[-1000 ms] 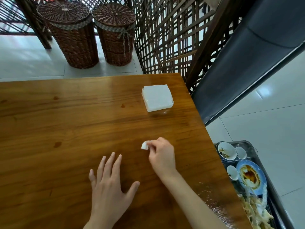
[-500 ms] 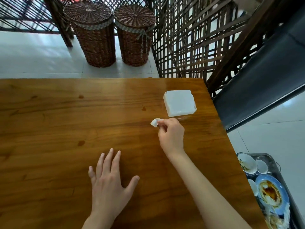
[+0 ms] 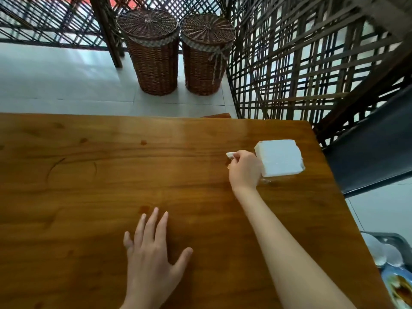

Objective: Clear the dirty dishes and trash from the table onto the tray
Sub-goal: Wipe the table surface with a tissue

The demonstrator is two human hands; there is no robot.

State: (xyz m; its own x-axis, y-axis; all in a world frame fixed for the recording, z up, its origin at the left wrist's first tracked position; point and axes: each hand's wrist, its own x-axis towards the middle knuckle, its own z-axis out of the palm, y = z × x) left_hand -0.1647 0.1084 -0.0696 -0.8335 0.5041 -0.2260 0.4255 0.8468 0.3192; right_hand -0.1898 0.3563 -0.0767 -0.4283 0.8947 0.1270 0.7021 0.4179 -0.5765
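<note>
Right hand is curled, a small white paper scrap pinched at its fingertips, just left of the white napkin stack. Left hand is laid flat, fingers spread, on the desk. Judged: pinch to be kept firm; scrap to be carried to the tray, near-right of the forearm, and dropped clear of the dishes.

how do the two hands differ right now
The left hand lies flat with fingers spread and straight; the right hand is curled, pinching a small white scrap.
The left hand holds nothing; the right holds the scrap.
The left hand is near the body; the right is stretched farther out, beside the napkin stack.
Both are bare and over the wooden table.
</note>
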